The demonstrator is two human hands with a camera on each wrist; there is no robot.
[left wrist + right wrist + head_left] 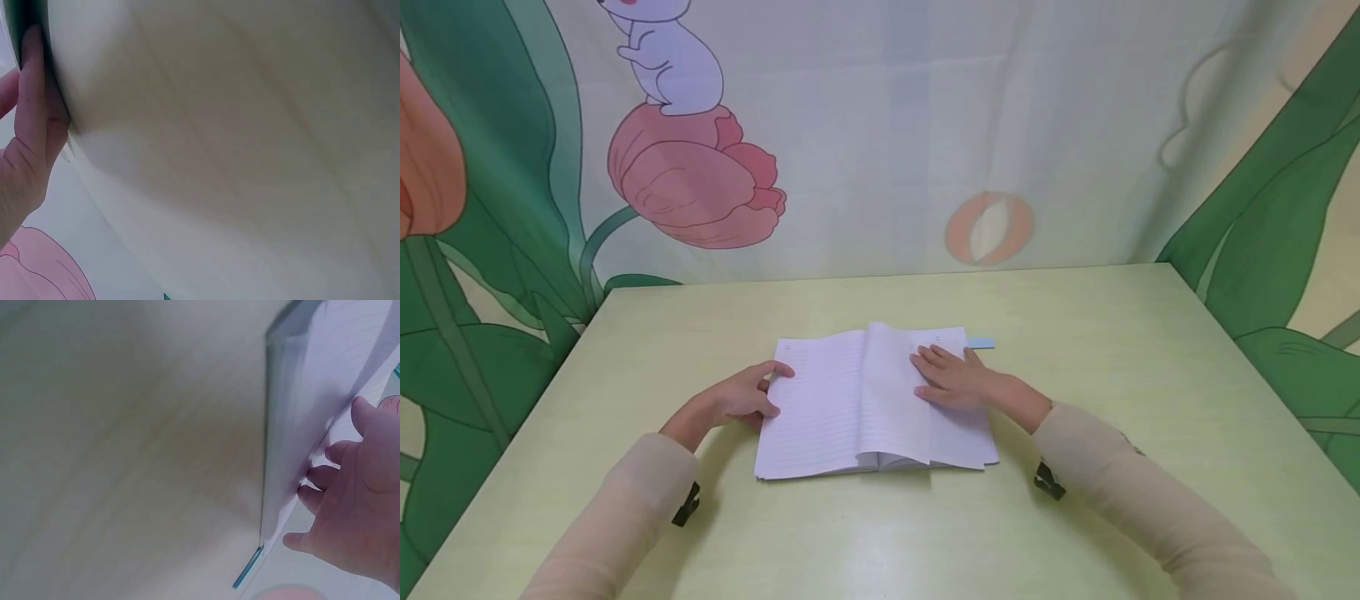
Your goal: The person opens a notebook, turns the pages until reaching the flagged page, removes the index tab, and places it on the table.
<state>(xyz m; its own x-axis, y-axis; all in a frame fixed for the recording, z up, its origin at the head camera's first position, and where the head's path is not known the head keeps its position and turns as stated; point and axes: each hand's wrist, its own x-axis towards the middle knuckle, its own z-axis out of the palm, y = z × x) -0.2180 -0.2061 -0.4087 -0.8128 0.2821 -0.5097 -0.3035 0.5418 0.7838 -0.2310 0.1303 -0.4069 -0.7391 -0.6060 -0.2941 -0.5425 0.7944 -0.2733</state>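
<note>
An open notebook (816, 408) with white lined pages lies on the table, one loose page (895, 392) standing up from its middle and leaning to the right. My left hand (745, 393) grips the notebook's left edge, with the index finger and thumb on the page. In the left wrist view, fingers (34, 94) of that hand reach in under the edge. My right hand (951, 379) lies spread over the right side, its fingertips at the leaning page. The right wrist view shows this hand (359, 494) beside the thick stack of pages (287, 425).
A light blue tab (981, 342) sticks out past the notebook's top right edge. The pale table (865, 542) spreads around it. Behind hangs a curtain (865, 167) printed with flowers and leaves. Small black clips (686, 504) sit beneath both sleeves.
</note>
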